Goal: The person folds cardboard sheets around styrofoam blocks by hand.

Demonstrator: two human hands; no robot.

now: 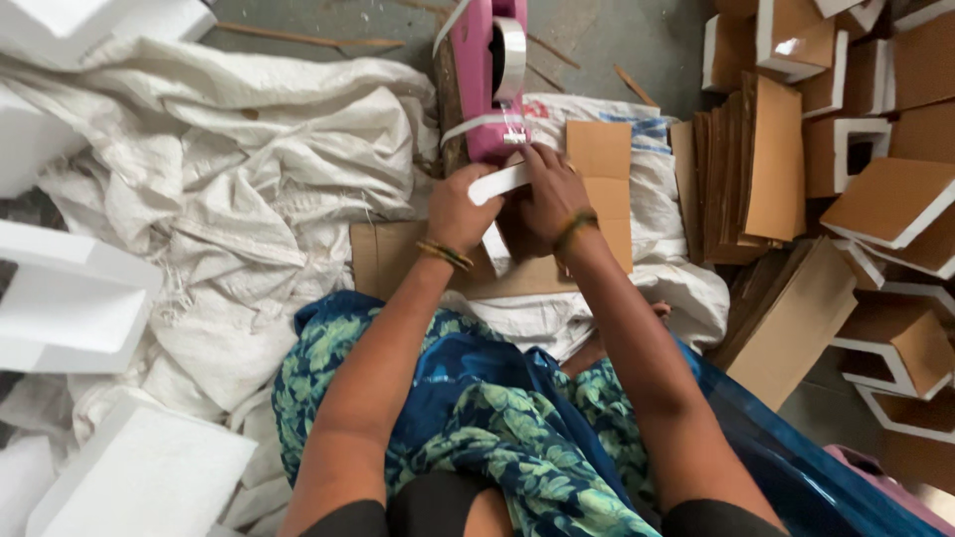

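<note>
Foam strip, white, is sitting just below the pink tape dispenser, where we are gripping it with our left hand and right hand mid-taping, judging that drawing tape squarely comes next.

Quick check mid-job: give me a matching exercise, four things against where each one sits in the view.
Things:
1. pink tape dispenser
2. white foam blocks
3. stack of cardboard sheets
4. white strip

Places:
A. left edge
B. between the left hand and right hand
C. top centre
D. right of the hands

Pairs: 1-C, 2-A, 3-D, 4-B
</note>
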